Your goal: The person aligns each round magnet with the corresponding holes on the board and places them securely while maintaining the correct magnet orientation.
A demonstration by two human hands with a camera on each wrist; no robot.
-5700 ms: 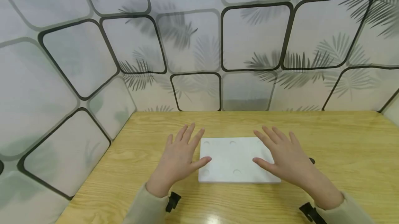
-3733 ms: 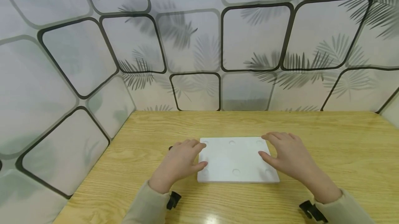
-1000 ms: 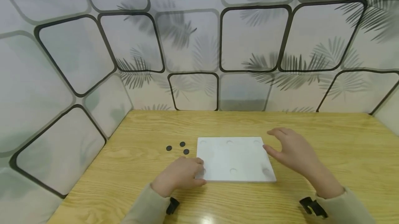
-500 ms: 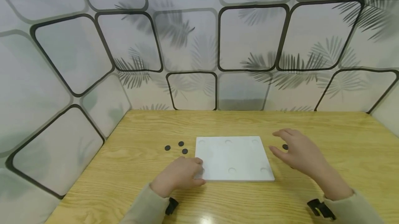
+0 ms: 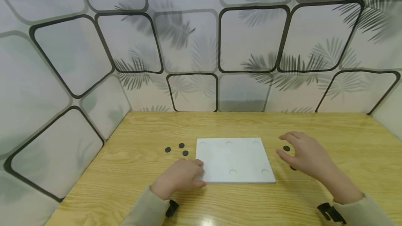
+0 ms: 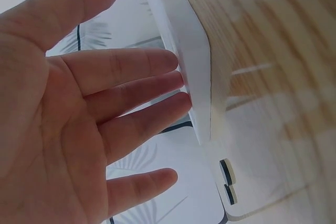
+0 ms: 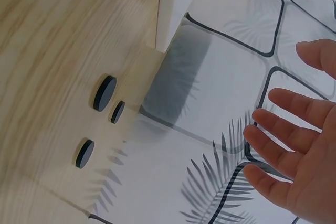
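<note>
A flat white board [image 5: 230,158] with several shallow round recesses lies on the table. My left hand [image 5: 180,177] is at its front left corner, fingers relaxed; in the left wrist view the fingertips meet or nearly meet the board's face [image 6: 181,40]. Three small black discs [image 5: 181,145] lie left of the board. My right hand [image 5: 309,156] hovers right of the board with relaxed, parted fingers, holding nothing. Below it are black discs [image 5: 286,148], one partly hidden by the hand; the right wrist view shows three discs [image 7: 105,93] on the wood.
The wooden table [image 5: 238,201] runs back to a wall covering [image 5: 251,41] with a rounded-tile and leaf pattern. A similar covering [image 5: 75,58] closes the left side. Dark straps [image 5: 172,208] show at the sleeves.
From both hands spread over the board, my left hand drew back to its front left corner, uncovering three discs. My right hand moved rightward off the board, exposing discs there.
</note>
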